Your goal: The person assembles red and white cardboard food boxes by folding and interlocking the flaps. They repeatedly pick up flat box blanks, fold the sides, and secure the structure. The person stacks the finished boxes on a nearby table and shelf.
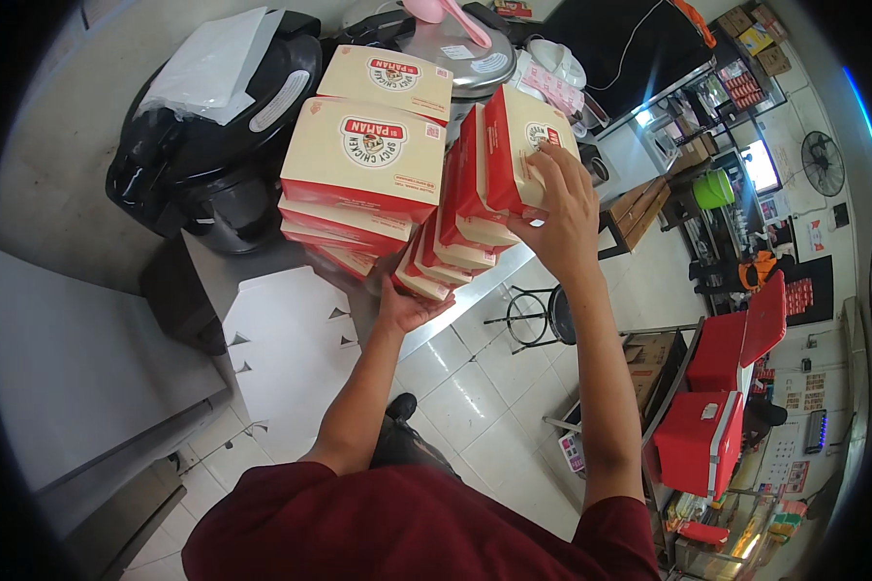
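Right hand: thumb and fingers set apart against the top box; whether they grip, I cannot tell;
Left hand: palm up at the base of the leaning stack; fingers partly hidden, grip unclear to me;
Second stack: left of my right fingers;
White cardboard: flat, left of my left fingers

Includes a round black stool on white floor tiles, boxy red coolers, and a bright green plastic bucket.

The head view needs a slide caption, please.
Left hand at bottom, right hand at top of a box stack.
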Demonstrator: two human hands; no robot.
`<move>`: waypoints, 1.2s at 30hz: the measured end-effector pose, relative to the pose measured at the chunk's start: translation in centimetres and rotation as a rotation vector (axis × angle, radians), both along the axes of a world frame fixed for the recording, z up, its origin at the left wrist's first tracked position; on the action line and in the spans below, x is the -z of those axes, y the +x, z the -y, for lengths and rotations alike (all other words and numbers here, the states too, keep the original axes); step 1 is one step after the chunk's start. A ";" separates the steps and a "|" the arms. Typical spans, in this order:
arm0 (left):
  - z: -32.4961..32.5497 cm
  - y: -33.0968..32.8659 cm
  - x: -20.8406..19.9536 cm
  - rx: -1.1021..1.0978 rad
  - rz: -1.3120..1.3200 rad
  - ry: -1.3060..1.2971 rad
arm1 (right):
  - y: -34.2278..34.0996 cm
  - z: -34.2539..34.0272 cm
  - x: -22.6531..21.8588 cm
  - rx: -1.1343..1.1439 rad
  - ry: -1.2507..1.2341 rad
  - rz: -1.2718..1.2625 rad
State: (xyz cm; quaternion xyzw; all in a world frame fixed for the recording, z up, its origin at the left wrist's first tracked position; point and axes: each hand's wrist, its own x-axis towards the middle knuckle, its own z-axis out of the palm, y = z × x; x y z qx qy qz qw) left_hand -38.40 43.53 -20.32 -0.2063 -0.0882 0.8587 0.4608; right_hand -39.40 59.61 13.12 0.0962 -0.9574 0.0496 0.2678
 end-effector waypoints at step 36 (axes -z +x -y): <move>-0.2 1.6 -1.1 0.143 0.250 -0.634 | -1.7 -0.2 -2.7 -0.060 -0.054 0.077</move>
